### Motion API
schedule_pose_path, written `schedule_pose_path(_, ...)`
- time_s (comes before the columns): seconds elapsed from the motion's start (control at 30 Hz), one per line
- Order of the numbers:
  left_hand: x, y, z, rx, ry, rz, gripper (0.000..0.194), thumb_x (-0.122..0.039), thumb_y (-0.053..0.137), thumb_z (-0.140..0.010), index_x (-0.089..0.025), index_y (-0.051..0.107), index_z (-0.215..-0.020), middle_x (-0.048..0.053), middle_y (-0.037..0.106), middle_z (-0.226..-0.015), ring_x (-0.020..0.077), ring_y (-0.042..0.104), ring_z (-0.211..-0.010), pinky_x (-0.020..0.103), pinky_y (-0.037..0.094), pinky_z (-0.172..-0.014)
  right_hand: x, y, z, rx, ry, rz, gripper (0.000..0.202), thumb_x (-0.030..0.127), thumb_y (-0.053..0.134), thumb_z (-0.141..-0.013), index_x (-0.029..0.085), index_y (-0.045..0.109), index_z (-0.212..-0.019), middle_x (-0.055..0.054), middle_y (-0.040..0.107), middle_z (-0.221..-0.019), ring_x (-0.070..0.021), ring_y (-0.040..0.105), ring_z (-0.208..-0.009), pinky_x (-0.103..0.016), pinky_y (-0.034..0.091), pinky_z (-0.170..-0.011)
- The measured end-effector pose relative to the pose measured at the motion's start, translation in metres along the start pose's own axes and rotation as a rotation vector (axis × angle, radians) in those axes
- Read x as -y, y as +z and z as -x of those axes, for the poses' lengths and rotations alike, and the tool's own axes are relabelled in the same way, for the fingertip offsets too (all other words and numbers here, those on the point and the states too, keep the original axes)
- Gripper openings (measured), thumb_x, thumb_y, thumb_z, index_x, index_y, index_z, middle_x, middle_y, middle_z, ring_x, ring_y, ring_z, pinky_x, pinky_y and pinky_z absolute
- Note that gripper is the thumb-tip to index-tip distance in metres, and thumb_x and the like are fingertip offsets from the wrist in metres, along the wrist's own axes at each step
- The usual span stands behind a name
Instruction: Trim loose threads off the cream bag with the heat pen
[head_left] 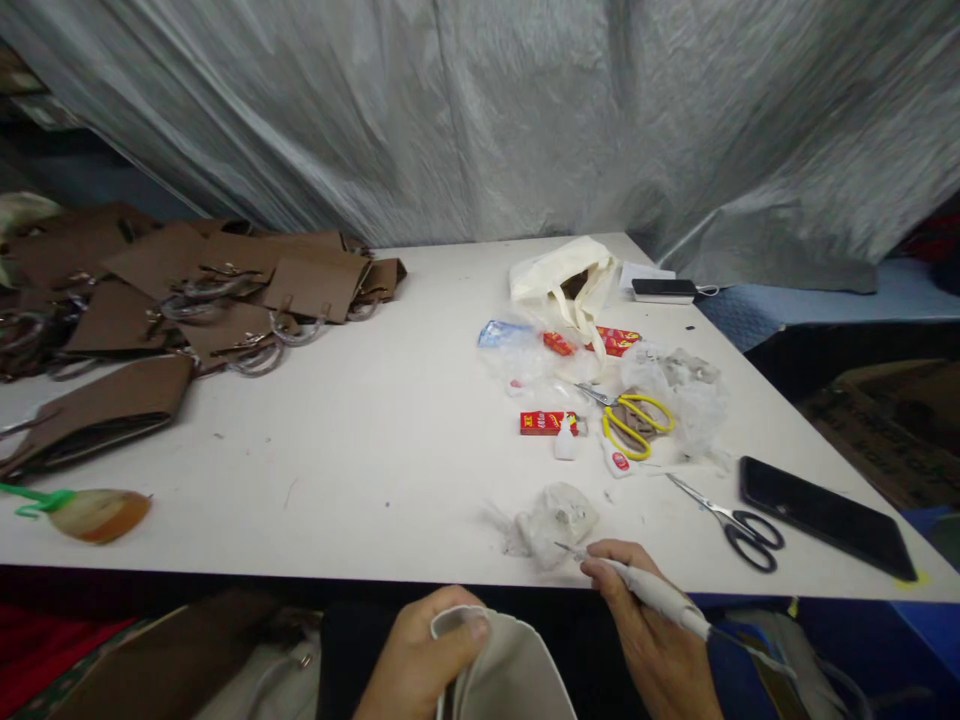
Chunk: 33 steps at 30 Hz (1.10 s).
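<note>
The left hand is closed on the light bag, thumb over its upper edge, just below the near edge of the white table. The right hand grips a pale pen-shaped tool between thumb and fingers, its thin tip pointing left, apart from the light bag. By that tip lies a crumpled plastic bag.

To the right of the right-hand grip are black-handled scissors and, farther right, a black tablet. Beyond the grip lie yellow-handled scissors, a red box with 1 small white bottle against it, and a cream cloth bag. Well left of the left-hand grip are a bottle with a green nozzle and a pile of brown bags.
</note>
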<state>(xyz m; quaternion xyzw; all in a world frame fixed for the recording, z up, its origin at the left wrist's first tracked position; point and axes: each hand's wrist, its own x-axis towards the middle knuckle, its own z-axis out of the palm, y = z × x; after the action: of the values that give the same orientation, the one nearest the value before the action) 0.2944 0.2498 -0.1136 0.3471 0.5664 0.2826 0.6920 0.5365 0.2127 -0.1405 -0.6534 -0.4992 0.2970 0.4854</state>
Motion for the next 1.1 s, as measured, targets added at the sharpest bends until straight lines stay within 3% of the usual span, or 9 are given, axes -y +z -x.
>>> schedule_pose_path(0.07, 0.006, 0.017, -0.005, 0.011, -0.023, -0.006, 0.044, -0.053, 0.088, -0.063, -0.014, 0.072, -0.073, 0.001, 0.063, -0.061, 0.0145, 0.052, -0.06, 0.027, 0.038, -0.059, -0.001, 0.003, -0.003, 0.002, -0.031, -0.002, 0.024, 0.044, 0.057, -0.104, 0.023, 0.068, -0.097, -0.002, 0.071, -0.088, -0.0189, 0.067, -0.082, -0.024, 0.053, -0.078)
schedule_pose_path(0.17, 0.006, 0.029, -0.012, 0.042, -0.044, -0.02, 0.044, -0.052, 0.088, -0.061, -0.013, 0.073, -0.074, 0.0, 0.062, -0.061, 0.0145, 0.051, -0.061, 0.027, 0.038, -0.061, -0.002, 0.007, -0.006, 0.022, -0.067, 0.016, 0.022, 0.039, 0.055, -0.105, 0.024, 0.068, -0.095, -0.001, 0.069, -0.084, -0.0177, 0.065, -0.077, -0.023, 0.052, -0.073)
schedule_pose_path(0.4, 0.003, 0.032, -0.029, 0.058, -0.052, -0.153, 0.031, -0.042, 0.083, -0.066, -0.015, 0.07, -0.072, -0.002, 0.058, -0.061, 0.014, 0.047, -0.063, 0.026, 0.037, -0.063, -0.011, 0.01, -0.011, 0.093, -0.176, 0.09, 0.014, 0.029, 0.056, -0.106, 0.025, 0.068, -0.101, -0.002, 0.07, -0.089, -0.0181, 0.068, -0.081, -0.026, 0.051, -0.077)
schedule_pose_path(0.53, 0.008, 0.033, -0.035, 0.068, -0.068, -0.15, 0.03, -0.043, 0.081, -0.066, -0.016, 0.068, -0.071, -0.002, 0.057, -0.062, 0.015, 0.048, -0.063, 0.026, 0.036, -0.062, -0.011, 0.012, -0.014, 0.113, -0.161, 0.111, 0.018, 0.031, 0.054, -0.106, 0.024, 0.068, -0.098, -0.003, 0.07, -0.086, -0.02, 0.068, -0.079, -0.028, 0.052, -0.074)
schedule_pose_path(0.67, 0.007, 0.037, -0.037, 0.085, -0.087, -0.151, 0.031, -0.042, 0.081, -0.065, -0.015, 0.069, -0.073, -0.002, 0.057, -0.062, 0.0146, 0.047, -0.063, 0.026, 0.035, -0.061, -0.012, 0.011, -0.013, 0.078, -0.093, 0.084, 0.021, 0.037, 0.055, -0.105, 0.024, 0.068, -0.095, -0.002, 0.068, -0.081, -0.0191, 0.064, -0.073, -0.027, 0.051, -0.069)
schedule_pose_path(0.83, -0.004, 0.045, -0.031, 0.094, -0.095, -0.283, 0.012, -0.025, 0.069, -0.066, -0.014, 0.069, -0.071, -0.003, 0.054, -0.06, 0.0139, 0.046, -0.063, 0.026, 0.035, -0.061, -0.018, 0.004, -0.008, 0.009, 0.063, -0.041, 0.032, 0.045, 0.05, -0.107, 0.023, 0.066, -0.091, -0.002, 0.067, -0.074, -0.0189, 0.065, -0.072, -0.026, 0.051, -0.067)
schedule_pose_path(0.97, -0.008, 0.053, -0.027, 0.114, -0.143, -0.284, 0.012, -0.026, 0.07, -0.065, -0.015, 0.069, -0.07, -0.004, 0.054, -0.058, 0.0134, 0.046, -0.06, 0.025, 0.034, -0.058, -0.013, 0.004, -0.008, 0.144, 0.252, -0.286, 0.047, 0.058, 0.048, -0.105, 0.021, 0.064, -0.082, -0.001, 0.063, -0.063, -0.0176, 0.062, -0.061, -0.025, 0.051, -0.06)
schedule_pose_path(1.1, -0.008, 0.059, -0.025, 0.146, -0.15, -0.229, 0.018, -0.03, 0.078, -0.065, -0.016, 0.069, -0.071, -0.005, 0.056, -0.057, 0.0124, 0.047, -0.058, 0.024, 0.035, -0.057, -0.007, 0.007, -0.006, 0.207, 0.309, -0.362, 0.053, 0.065, 0.049, -0.102, 0.02, 0.063, -0.077, -0.001, 0.062, -0.063, -0.0165, 0.06, -0.061, -0.025, 0.049, -0.061)
